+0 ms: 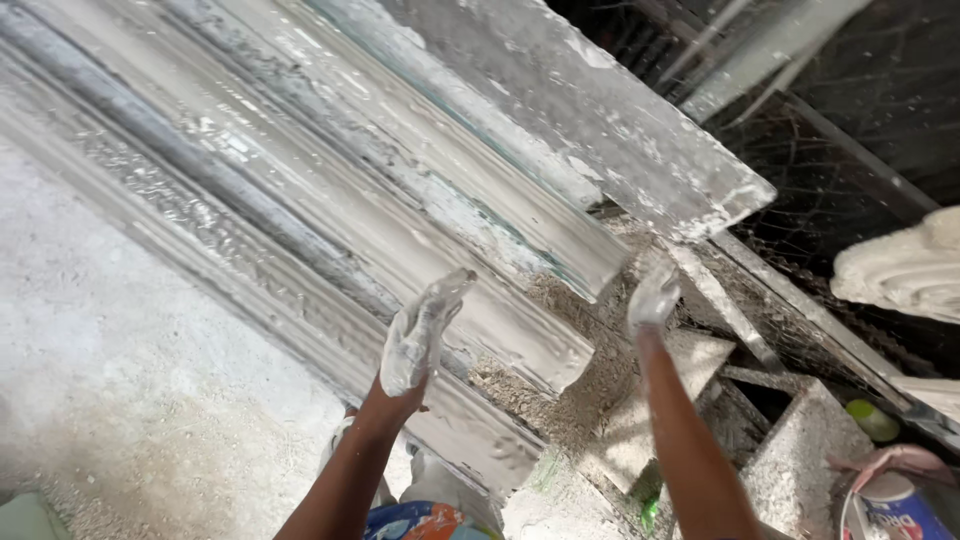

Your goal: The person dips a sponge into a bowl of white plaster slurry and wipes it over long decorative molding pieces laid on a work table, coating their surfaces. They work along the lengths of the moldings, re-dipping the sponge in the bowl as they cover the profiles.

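I see my left hand [418, 335], fingers stretched flat, pressing on the long plaster moulding [330, 210] that runs from upper left to centre. My right hand [654, 296], fingers loosely open, reaches under its broken end, probably to support it.

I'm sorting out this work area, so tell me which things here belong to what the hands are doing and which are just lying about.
In use:
left hand, coated in white plaster, on the moulding
right hand, at the moulding's end
long white plaster moulding

Lying about:
heap of wet plaster
green cap
blue and white tub
stepped blocks
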